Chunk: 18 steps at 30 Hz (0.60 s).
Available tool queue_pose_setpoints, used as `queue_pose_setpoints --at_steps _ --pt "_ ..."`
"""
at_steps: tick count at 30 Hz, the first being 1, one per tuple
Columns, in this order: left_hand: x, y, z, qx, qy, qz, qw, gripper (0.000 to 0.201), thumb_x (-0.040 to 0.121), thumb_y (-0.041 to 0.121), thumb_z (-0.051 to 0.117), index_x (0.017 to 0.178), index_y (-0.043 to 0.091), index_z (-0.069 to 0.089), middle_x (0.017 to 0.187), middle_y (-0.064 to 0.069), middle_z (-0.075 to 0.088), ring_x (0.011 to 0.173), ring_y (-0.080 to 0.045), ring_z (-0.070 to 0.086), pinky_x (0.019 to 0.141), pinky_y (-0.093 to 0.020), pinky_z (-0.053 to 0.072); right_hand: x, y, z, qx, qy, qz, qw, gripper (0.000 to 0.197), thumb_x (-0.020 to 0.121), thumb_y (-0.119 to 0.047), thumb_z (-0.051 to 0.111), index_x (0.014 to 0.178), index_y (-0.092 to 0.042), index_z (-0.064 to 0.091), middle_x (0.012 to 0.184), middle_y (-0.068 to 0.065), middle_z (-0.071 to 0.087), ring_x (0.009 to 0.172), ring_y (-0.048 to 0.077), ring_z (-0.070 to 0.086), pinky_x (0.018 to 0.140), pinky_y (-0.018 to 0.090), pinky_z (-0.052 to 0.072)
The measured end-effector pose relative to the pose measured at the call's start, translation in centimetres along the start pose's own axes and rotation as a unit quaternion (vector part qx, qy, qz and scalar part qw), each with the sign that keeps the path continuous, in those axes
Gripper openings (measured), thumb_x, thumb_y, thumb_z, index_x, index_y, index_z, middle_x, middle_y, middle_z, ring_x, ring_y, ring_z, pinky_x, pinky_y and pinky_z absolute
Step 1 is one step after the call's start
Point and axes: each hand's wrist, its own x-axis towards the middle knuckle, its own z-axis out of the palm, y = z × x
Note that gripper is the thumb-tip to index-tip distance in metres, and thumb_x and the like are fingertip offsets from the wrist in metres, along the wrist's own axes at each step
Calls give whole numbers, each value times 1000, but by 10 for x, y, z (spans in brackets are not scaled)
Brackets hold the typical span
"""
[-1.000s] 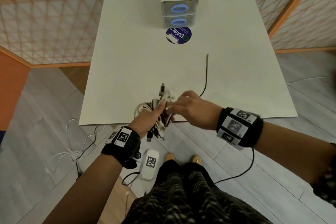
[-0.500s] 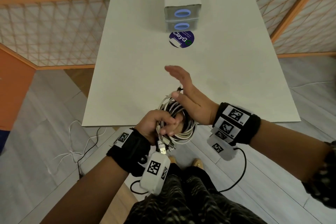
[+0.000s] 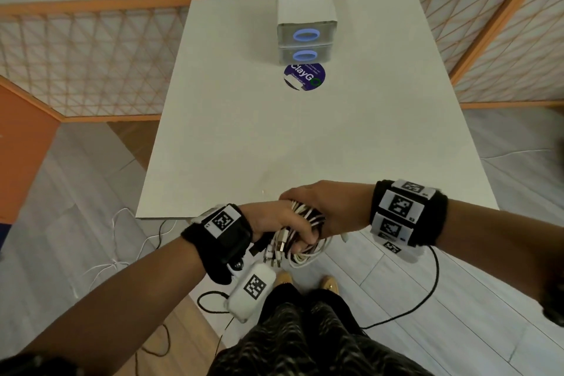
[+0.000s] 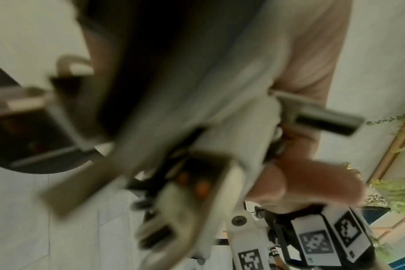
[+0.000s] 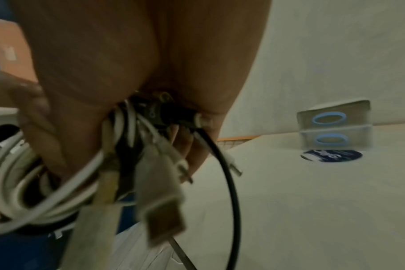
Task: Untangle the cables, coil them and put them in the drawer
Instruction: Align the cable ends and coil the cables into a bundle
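at table edge, cable bundle (image 3: 300,233) half-hidden within both hands' grip, ends blurred

Lighting soft and even, no hard shadows; head view sharp with wide-angle bowing at edges; both wrist views heavily motion-blurred, left worst.

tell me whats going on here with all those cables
A person holds a bundle of white and black cables in both hands at the near edge of the white table. The left hand grips the bundle from below; the right hand wraps over the top. Plug ends dangle underneath. The two-drawer unit at the far end is closed.
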Motion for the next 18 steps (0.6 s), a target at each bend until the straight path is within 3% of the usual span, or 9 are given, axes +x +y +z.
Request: queue_pose_setpoints --at_steps 2,4,6,8,11,13,15,17,18 --pt "2 4 -5 24 24 -3 999 20 79 0 57 62 7 63 49 0 64 47 -10 59 54 -20 49 0 4 1 11 41 8 999 55 78 -30 71 125 -14 48 107 0 64 77 3 58 68 8 43" --pt "4 9 -10 54 44 2 998 12 76 5 62 66 3 67 56 -2 69 54 -11 64 60 -21 53 1 9 2 38 81 20 996 35 78 -17 68 110 -11 56 94 3 66 64 -1 54 57 8 42" --pt "7 14 -13 82 67 12 994 11 70 11 66 69 1 68 58 -2 71 58 -13 66 68 -25 55 2 13 4 51 111 27 992 21 77 -14 65 97 -14 57 84 -1 64 67 8 58 58 18 48" --pt "10 16 -16 96 116 21 988 15 69 15 71 73 1 69 59 -5 71 63 -19 66 78 -36 53 3 17 2 45 139 37 989 19 76 -11 64 93 -13 57 81 -3 61 68 12 59 57 20 49" --pt "13 17 -13 145 221 85 961 21 75 30 74 71 10 70 61 -8 72 67 -24 66 77 -40 52 7 21 -5 -11 210 14 978 23 76 -10 65 98 -9 59 86 3 64 75 17 58 65 27 49" --pt "11 18 -12 164 286 193 924 28 77 41 69 73 13 69 64 -2 72 65 -19 68 70 -35 53 9 20 -13 -53 266 -9 962 28 74 -6 60 102 -7 59 92 7 66 84 23 59 72 34 49" --pt "1 19 -23 118 396 341 844 19 77 42 63 81 24 69 76 10 71 76 -10 67 74 -29 52 5 23 -20 -13 318 20 948 30 70 -4 55 100 -5 60 88 9 66 82 26 59 73 32 47" --pt "-16 21 -51 1 504 422 754 15 79 36 58 92 31 64 97 13 67 94 -5 61 84 -24 46 -5 36 -23 94 381 127 911 23 71 -5 53 93 -6 60 79 7 64 74 25 58 69 31 44" --pt "-26 20 -66 -31 534 412 738 13 82 33 56 93 31 62 102 13 65 96 -5 59 82 -22 45 -8 46 -24 151 414 185 878 20 73 -8 53 92 -7 60 80 7 64 75 24 58 68 30 44"
